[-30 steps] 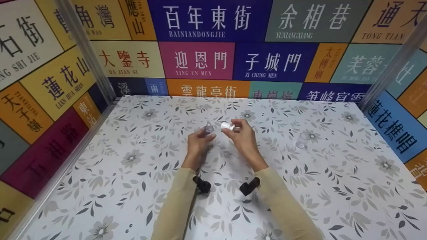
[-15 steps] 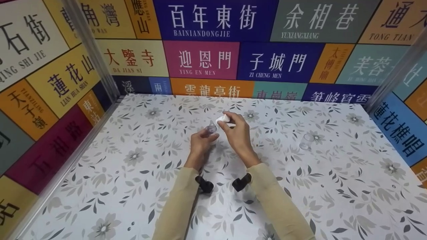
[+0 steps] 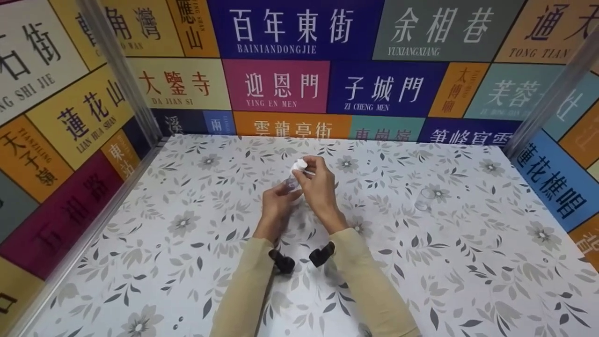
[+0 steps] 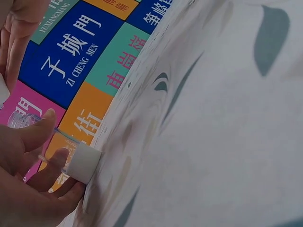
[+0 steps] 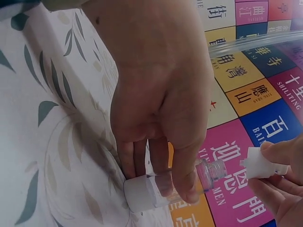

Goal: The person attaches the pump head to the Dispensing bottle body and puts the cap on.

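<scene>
In the head view my left hand (image 3: 276,206) holds a small clear bottle (image 3: 292,183). Its threaded neck (image 5: 218,170) is uncovered, and a white base (image 4: 84,162) shows at its other end. Between thumb and fingers, my right hand (image 3: 320,187) pinches a white bottle top (image 3: 299,164). In the right wrist view a narrow nub on this white top (image 5: 260,163) faces the neck, with a small gap between them. Only part of my right hand (image 4: 21,38) shows in the left wrist view.
A clear, see-through cylinder (image 3: 425,199) stands on the table to the right of my hands. The table (image 3: 164,276) has a leaf-and-flower print. Panels with large lettering (image 3: 281,84) rise behind and at both sides.
My right hand has moved left with the white top, from beside the bottle to just above its neck, and the top has tilted. My left hand keeps hold of the bottle nearly in place.
</scene>
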A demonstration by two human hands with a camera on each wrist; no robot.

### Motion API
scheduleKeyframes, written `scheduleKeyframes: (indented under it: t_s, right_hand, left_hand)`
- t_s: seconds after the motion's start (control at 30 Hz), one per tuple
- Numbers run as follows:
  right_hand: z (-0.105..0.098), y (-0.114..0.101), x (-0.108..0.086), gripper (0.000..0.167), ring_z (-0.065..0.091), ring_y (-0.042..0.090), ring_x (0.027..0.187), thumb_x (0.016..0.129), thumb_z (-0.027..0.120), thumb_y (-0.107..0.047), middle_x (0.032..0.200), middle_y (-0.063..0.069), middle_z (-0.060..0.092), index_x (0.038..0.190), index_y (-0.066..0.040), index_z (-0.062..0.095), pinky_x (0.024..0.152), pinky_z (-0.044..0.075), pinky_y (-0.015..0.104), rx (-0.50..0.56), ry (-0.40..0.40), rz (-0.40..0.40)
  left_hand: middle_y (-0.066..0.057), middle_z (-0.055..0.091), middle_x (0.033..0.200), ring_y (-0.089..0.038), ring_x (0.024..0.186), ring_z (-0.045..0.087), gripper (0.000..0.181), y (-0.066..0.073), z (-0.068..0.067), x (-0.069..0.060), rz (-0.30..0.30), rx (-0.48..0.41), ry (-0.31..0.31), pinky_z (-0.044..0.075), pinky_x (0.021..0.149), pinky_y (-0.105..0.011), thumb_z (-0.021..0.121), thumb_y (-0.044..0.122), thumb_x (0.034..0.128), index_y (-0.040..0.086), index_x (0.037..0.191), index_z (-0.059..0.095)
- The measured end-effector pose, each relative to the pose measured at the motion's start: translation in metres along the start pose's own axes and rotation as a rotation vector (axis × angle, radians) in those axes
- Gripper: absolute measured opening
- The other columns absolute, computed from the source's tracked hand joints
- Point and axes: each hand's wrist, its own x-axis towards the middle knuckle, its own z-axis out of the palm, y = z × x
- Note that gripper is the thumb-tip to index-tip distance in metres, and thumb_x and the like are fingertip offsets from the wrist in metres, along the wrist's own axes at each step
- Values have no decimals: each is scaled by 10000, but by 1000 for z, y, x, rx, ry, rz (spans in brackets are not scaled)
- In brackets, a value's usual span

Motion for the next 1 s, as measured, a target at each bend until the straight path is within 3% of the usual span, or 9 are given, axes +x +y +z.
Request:
scheduleKeyframes:
  t_s: [0.2, 0.43, 0.57, 0.77, 1.0]
  right_hand:
    - [3, 7, 2, 356, 695, 330, 1108, 898, 710, -21, 1201, 223, 692, 1236, 51, 624, 938, 564, 308, 22, -29, -76]
    - [3, 11, 3, 370, 668, 334, 1154, 923, 671, -11, 1248, 222, 667, 1288, 27, 627, 964, 541, 265, 38, -68, -90]
    - [5, 13, 2, 376, 657, 324, 1176, 939, 654, -22, 1256, 207, 659, 1312, 10, 619, 975, 537, 270, 13, -102, -114]
    - [8, 18, -1, 367, 654, 335, 1185, 941, 650, -14, 1255, 218, 654, 1304, 24, 617, 973, 542, 304, -30, -124, -142]
    - [10, 22, -1, 372, 653, 333, 1186, 928, 656, 3, 1245, 224, 659, 1299, 22, 627, 991, 533, 309, -41, -137, -138]
  left_hand:
    - [-209, 704, 1214, -156, 891, 655, 414, -1, 0, 0, 5, -50, -12, 583, 835, -352, 754, -15, 817, -13, 1226, 689]
    - [-185, 729, 1167, -166, 928, 651, 401, -1, 0, 0, 26, 30, 12, 540, 754, -240, 777, 15, 803, 7, 1199, 712]
    - [-201, 707, 1219, -216, 999, 666, 445, -2, -2, -1, 22, 24, 0, 553, 798, -282, 743, 7, 822, 3, 1261, 673]
    - [-206, 696, 1246, -287, 1122, 677, 500, -3, -4, -2, 56, 161, 20, 552, 859, -303, 724, 38, 835, 11, 1324, 625]
    - [-205, 692, 1254, -272, 1084, 681, 483, -1, -2, -2, 30, 132, 4, 542, 821, -293, 698, 25, 856, 27, 1333, 622]
